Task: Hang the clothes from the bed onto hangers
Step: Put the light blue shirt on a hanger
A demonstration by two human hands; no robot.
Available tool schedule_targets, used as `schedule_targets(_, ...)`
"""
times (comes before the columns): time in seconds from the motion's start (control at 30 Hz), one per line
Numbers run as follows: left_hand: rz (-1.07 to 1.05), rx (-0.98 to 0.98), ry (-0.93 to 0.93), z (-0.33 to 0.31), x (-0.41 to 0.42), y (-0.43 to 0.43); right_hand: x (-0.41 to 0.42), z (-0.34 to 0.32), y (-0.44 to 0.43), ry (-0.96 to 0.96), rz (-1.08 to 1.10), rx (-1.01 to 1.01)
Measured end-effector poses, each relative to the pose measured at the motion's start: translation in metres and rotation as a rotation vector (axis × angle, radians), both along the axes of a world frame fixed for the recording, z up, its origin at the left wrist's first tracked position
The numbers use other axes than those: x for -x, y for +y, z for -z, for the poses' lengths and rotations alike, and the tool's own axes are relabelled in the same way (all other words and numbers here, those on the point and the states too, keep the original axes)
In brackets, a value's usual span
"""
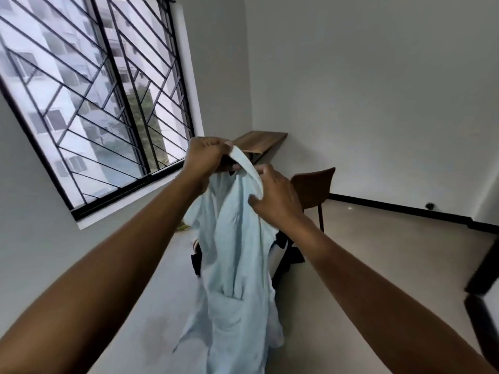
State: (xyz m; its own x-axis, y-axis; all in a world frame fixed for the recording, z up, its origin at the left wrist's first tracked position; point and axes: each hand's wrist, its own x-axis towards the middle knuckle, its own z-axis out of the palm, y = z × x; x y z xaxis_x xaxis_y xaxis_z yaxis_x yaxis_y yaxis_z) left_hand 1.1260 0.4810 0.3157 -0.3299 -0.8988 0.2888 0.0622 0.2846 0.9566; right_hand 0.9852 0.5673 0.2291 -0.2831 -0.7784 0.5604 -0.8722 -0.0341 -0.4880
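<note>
A pale blue shirt point(232, 265) hangs down in front of me, held up at chest height. My left hand point(206, 157) grips the top of its collar, fingers curled over the fabric and over something dark beneath it that I cannot identify. My right hand point(275, 195) pinches the collar edge just to the right and slightly lower. Behind the shirt, dark and white clothes point(282, 255) show partly; what they hang from is hidden. The bed is out of sight.
A barred window point(89, 98) fills the left wall. In the corner stand a wooden desk point(260, 140) and a brown chair point(313, 184). Dark furniture point(483, 279) juts in at the right edge. Grey floor point(378, 252) spreads to the right.
</note>
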Motion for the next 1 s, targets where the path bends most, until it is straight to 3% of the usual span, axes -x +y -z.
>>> schedule_targets(0.13,0.051,0.109,-0.124,-0.001,-0.079,0.008,-0.002,-0.011,0.020,0.042,0.042,0.053)
schedule_targets(0.2,0.018,0.252,-0.318,0.012,-0.122,0.010,-0.015,-0.024,0.031,0.091,0.112,0.175)
schedule_targets(0.3,-0.207,0.619,-0.778,0.041,-0.166,0.015,-0.049,-0.042,0.037,0.214,0.109,0.240)
schedule_targets(0.4,-0.466,0.807,-0.972,0.072,-0.198,0.018,-0.084,-0.046,0.044,0.356,0.082,0.198)
schedule_targets(0.5,-0.571,0.750,-1.101,0.094,-0.227,0.022,-0.105,-0.045,0.052,0.393,0.081,0.161)
schedule_targets(0.7,-0.498,0.557,-0.985,0.130,-0.276,0.020,-0.107,-0.044,0.080,0.305,-0.047,0.032)
schedule_targets(0.83,-0.340,0.449,-0.595,0.103,-0.292,0.016,-0.080,-0.046,0.088,0.080,-0.151,-0.522)
schedule_targets(0.93,-0.095,0.488,-0.650,0.072,-0.300,0.014,-0.057,-0.052,0.096,-0.195,-0.271,-0.889)
schedule_targets(1.0,0.132,0.352,-0.627,0.052,-0.303,0.017,-0.041,-0.055,0.096,-0.404,-0.359,-0.906)
